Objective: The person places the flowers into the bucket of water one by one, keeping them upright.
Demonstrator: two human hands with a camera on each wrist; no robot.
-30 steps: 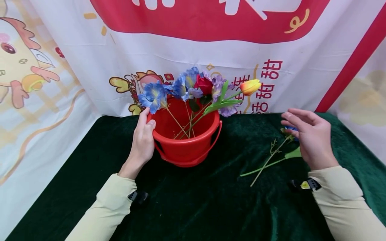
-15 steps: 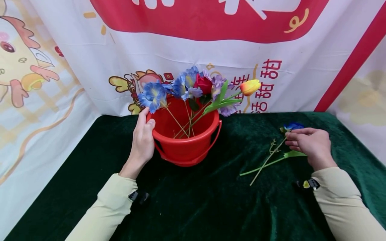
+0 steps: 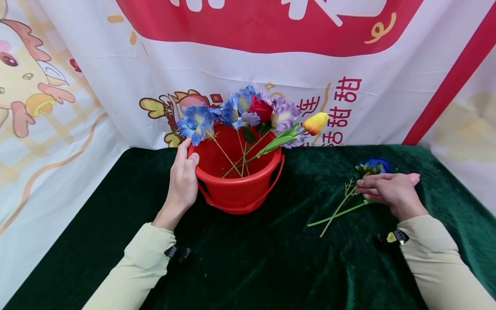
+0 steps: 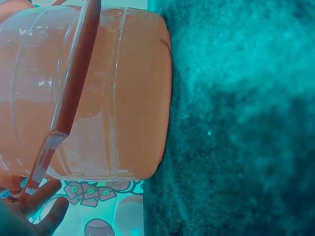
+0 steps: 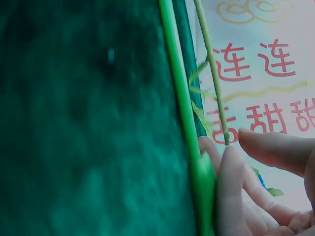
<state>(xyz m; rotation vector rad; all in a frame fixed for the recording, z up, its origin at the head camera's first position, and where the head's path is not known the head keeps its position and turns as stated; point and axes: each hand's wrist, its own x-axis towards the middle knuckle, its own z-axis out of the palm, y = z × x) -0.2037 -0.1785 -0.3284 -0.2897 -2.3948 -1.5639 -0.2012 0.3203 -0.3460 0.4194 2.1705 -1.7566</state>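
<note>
My left hand (image 3: 182, 183) grips the left rim of a red bucket (image 3: 236, 193), thumb over the edge and fingers outside. Artificial flowers lean inside it: blue ones (image 3: 196, 124), a red rose (image 3: 261, 108), purple ones (image 3: 286, 114) and a yellow-orange tulip (image 3: 315, 124). At the right, my right hand (image 3: 391, 191) pinches the stem of a blue flower (image 3: 375, 165) just below its bloom. In the right wrist view that thin stem (image 5: 216, 83) runs to the fingertips. A pink tulip (image 3: 414, 178) lies partly hidden under this hand, its green stem (image 5: 179, 73) beside the fingers.
Dark green velvet cloth (image 3: 248, 262) covers the table. A white printed backdrop (image 3: 232, 64) stands close behind the bucket. The bucket's red handle (image 3: 277, 178) hangs down against its side.
My right hand has come down and closed its fingers on the blue flower's stem; the bloom has shifted slightly left. The yellow-orange tulip in the bucket has tipped lower. The left hand stays put.
</note>
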